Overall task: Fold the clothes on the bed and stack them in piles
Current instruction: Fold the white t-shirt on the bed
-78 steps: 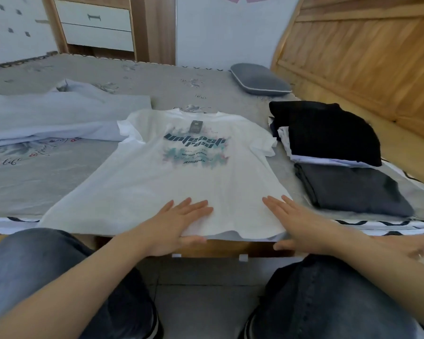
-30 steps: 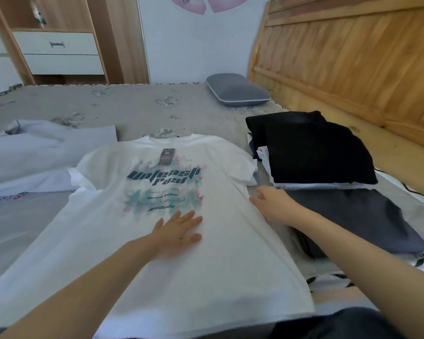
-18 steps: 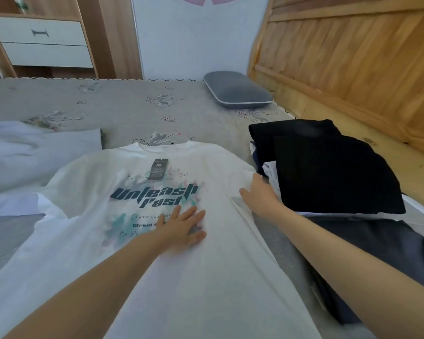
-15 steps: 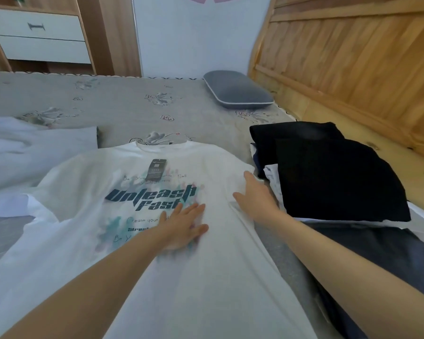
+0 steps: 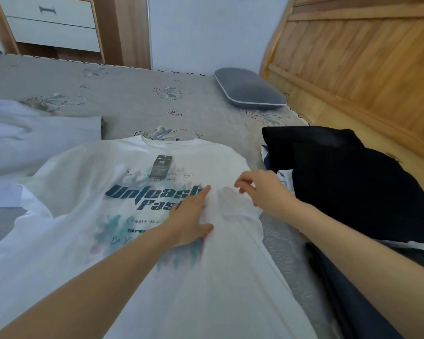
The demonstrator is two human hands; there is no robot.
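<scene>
A white T-shirt (image 5: 78, 182) with a teal "Unleash Fast" print and a dark hang tag (image 5: 161, 166) lies face up on the bed. My left hand (image 5: 189, 216) presses flat on the print at the chest. My right hand (image 5: 262, 192) hovers just right of it with curled fingers, pinching the shirt's right sleeve (image 5: 228, 196), which is turned inward over the chest. To the right stands a pile of folded clothes: a black garment (image 5: 353, 182) on top, white and dark grey pieces (image 5: 353, 289) below.
A pale blue-grey garment (image 5: 34, 140) lies spread at the left on the grey flowered bedsheet (image 5: 137, 104). A grey pillow (image 5: 247, 89) sits at the far side by the wooden headboard (image 5: 365, 69). A drawer unit (image 5: 52, 23) stands behind the bed.
My right hand has lifted the right sleeve from the shirt's edge and brought it inward over the chest. My left hand stays pressed on the print. The view has come closer.
</scene>
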